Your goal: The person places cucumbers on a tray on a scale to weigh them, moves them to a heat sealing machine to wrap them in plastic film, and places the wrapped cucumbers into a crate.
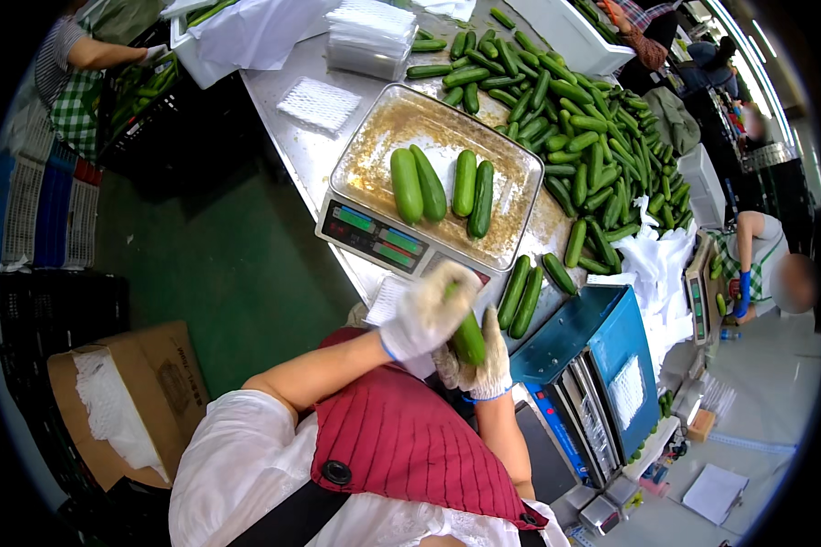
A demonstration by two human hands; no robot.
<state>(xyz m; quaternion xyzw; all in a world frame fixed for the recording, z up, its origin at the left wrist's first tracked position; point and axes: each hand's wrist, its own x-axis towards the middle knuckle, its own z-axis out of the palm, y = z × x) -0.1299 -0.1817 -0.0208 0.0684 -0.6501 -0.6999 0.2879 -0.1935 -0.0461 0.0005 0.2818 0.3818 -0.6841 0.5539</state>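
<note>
Both my hands wear pale knit work gloves and hold one green cucumber in front of my apron. My left hand is curled round its upper end. My right hand cradles its lower part from the side. Just beyond them stands a digital scale with a stained metal pan. Two cucumbers lie side by side at the pan's left, and two more lie at its right. Next to the scale's near right corner several loose cucumbers rest on the metal table.
A large heap of cucumbers spreads over the table's right. Stacked clear trays and a white foam net lie behind the scale. A blue wrapping machine stands at right, a cardboard box at lower left. Other people work around.
</note>
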